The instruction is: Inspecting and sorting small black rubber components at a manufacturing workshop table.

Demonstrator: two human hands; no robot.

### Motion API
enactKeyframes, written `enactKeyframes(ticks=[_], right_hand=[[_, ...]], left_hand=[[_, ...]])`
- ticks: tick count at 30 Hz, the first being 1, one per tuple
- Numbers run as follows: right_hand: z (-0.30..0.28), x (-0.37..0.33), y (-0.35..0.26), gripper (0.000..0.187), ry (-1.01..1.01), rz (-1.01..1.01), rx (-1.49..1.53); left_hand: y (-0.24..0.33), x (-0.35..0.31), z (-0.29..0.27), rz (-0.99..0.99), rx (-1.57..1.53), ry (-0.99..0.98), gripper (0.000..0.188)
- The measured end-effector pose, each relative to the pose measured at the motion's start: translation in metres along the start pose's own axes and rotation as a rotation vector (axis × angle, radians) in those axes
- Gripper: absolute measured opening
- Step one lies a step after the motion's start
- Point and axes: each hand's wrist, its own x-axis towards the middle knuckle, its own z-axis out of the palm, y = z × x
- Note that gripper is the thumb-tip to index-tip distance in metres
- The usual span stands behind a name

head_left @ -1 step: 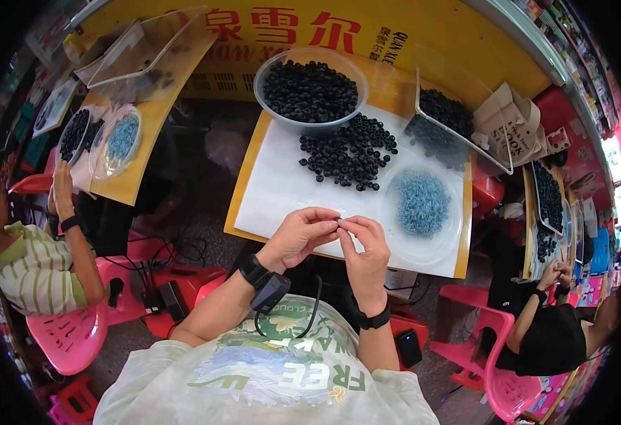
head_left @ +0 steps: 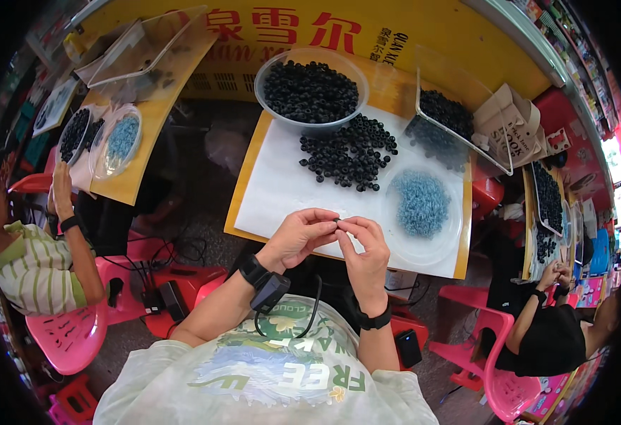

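Observation:
My left hand point(head_left: 298, 239) and my right hand point(head_left: 366, 253) meet over the near edge of the white-covered table point(head_left: 268, 195). Both pinch a small black bead point(head_left: 337, 220) between thumb and forefinger, and the fingertips hide most of it. Beyond them lies a loose pile of round black beads point(head_left: 349, 152) on the white sheet. To the right, a clear shallow dish point(head_left: 446, 244) bears a heap of small pale blue pieces point(head_left: 422, 203), too small to make out singly. A clear round tub point(head_left: 259, 99) filled with more black beads point(head_left: 310, 92) stands at the back.
Back right, a clear bin point(head_left: 466, 145) holds black beads beside a beige paper bag point(head_left: 512, 127). Co-workers sit on pink chairs point(head_left: 70, 329) at tables to the left and right. Cables point(head_left: 183, 248) and red stools point(head_left: 197, 283) are below on the left.

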Motion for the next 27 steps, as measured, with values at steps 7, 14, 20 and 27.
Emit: enactKeyframes(ticks=[7,14,20,27], right_hand=[[-0.018,0.047,0.039,0.007,-0.089,-0.061,-0.274],[0.011,0.083,0.065,0.012,-0.186,-0.237,-0.581],[0.027,0.088,0.083,0.009,-0.192,-0.263,-0.568],[0.005,0.061,0.031,0.008,-0.139,0.311,0.228]], left_hand=[[0.002,-0.005,-0.006,-0.006,-0.062,0.05,0.019],[0.007,-0.011,-0.016,0.028,-0.083,0.053,0.019],[0.009,-0.016,-0.027,0.052,-0.106,0.045,0.019],[0.014,-0.015,-0.025,0.064,-0.138,0.054,0.019]])
